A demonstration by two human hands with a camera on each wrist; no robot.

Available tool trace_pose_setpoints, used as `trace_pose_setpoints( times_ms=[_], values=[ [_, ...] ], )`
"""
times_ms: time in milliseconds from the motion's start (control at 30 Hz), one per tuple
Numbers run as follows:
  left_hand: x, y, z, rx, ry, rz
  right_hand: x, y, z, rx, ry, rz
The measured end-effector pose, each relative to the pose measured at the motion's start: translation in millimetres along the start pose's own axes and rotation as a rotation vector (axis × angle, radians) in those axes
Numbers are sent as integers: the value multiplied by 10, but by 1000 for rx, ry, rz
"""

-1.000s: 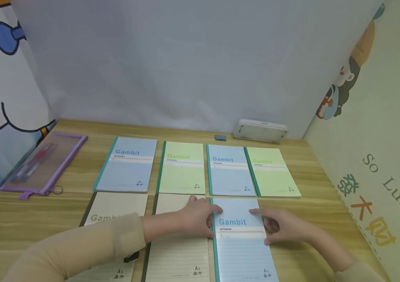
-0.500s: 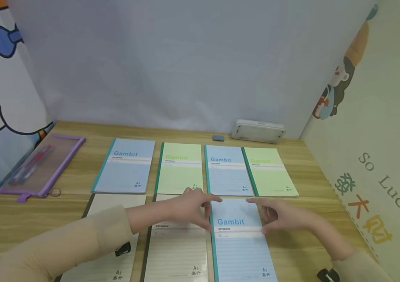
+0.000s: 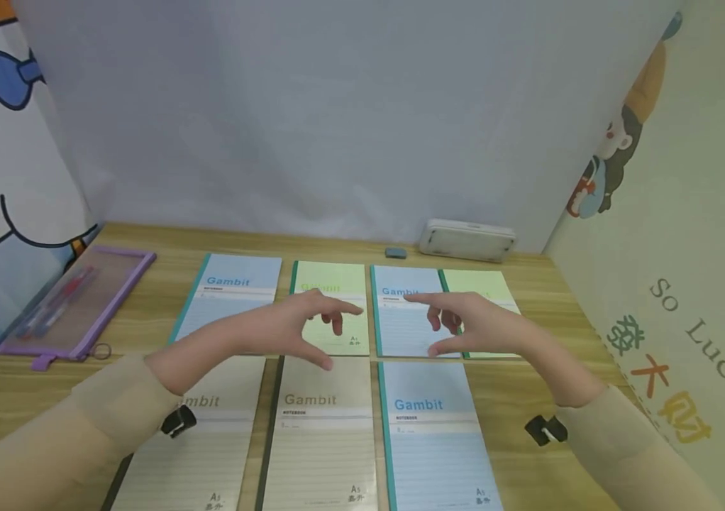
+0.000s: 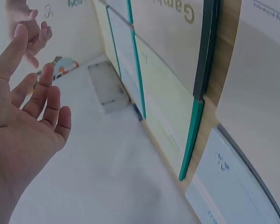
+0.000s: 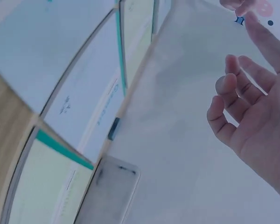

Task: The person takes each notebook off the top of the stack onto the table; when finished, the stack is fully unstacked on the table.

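Raised above the notebooks, my left hand (image 3: 289, 323) has thumb and fingers spread and holds nothing. Beneath it lie a green Gambit notebook (image 3: 352, 284) and a beige notebook (image 3: 324, 454). My right hand (image 3: 480, 323) hovers over a blue notebook (image 3: 410, 333) in the back row, forefinger extended and other fingers loosely bent; it too holds nothing. It partly covers a second green notebook (image 3: 486, 280). In the front row a blue notebook (image 3: 435, 447) lies flat beside the beige one. The left wrist view shows the left palm (image 4: 23, 126) in the air, apart from the notebooks.
Another blue notebook (image 3: 244, 266) and another beige notebook (image 3: 190, 454) lie at the left, partly behind the left arm. A purple-edged pouch (image 3: 107, 312) with pens lies far left. A grey eraser-like block (image 3: 395, 253) and a white case (image 3: 467, 240) stand along the back.
Both hands have left the edges of the front-row blue notebook and risen up and away, over the back row. The notebook stays where it was in the front row.
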State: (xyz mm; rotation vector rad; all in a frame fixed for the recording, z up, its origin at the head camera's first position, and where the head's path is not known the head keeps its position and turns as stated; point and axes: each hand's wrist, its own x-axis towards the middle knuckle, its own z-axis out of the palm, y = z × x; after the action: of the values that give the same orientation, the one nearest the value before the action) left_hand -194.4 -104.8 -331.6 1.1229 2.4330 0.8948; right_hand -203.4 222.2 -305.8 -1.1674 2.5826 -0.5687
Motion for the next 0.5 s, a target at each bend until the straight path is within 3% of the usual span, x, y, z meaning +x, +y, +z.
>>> trace_pose_setpoints(
  times_ms=[133, 267, 367, 500],
  values=[
    [-134, -156, -190, 19, 55, -5, 235, -94, -37, -24, 54, -13],
    [-284, -380, -376, 49, 122, -18, 500, -167, 21, 26, 131, -25],
    [-426, -589, -505, 55, 177, -67, 711, -208, 120, 61, 175, -32],
    [-613, -862, -643, 35, 225, -155, 958, -268, 268, 101, 170, -6]
  ],
)
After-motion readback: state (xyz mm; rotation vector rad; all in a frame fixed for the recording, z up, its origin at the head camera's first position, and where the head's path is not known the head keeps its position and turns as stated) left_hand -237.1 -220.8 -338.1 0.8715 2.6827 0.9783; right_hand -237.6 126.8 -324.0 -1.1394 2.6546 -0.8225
